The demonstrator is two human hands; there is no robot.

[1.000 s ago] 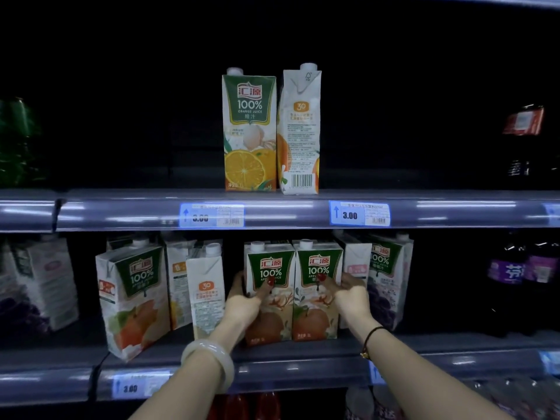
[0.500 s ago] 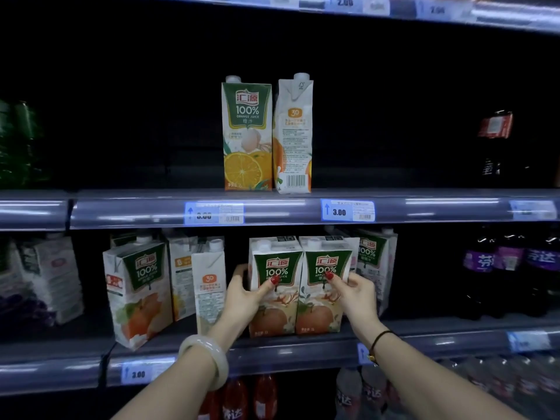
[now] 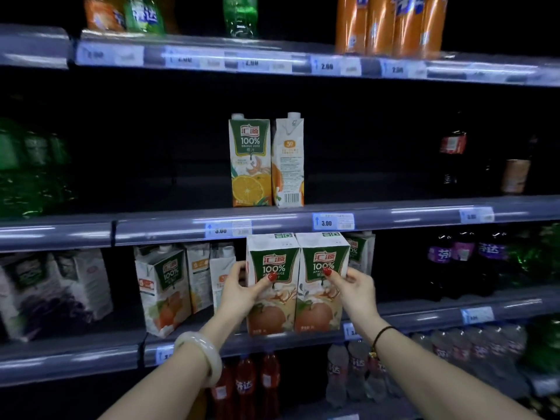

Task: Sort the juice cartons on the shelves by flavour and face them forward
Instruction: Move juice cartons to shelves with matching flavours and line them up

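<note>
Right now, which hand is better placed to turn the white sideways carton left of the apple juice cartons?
Left. The left hand holds the left apple juice carton, beside that white sideways carton; the right hand holds the right apple juice carton.

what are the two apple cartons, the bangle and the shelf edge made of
Apple cartons: coated paperboard, it seems, going by the sharp folded edges and printed faces with a slight sheen.
Bangle: a pale, smooth, milky ring, perhaps jade or glass; the look leaves it open.
Shelf edge: probably a glossy clear plastic strip over the price tags, judging by the streaked reflections.
</note>
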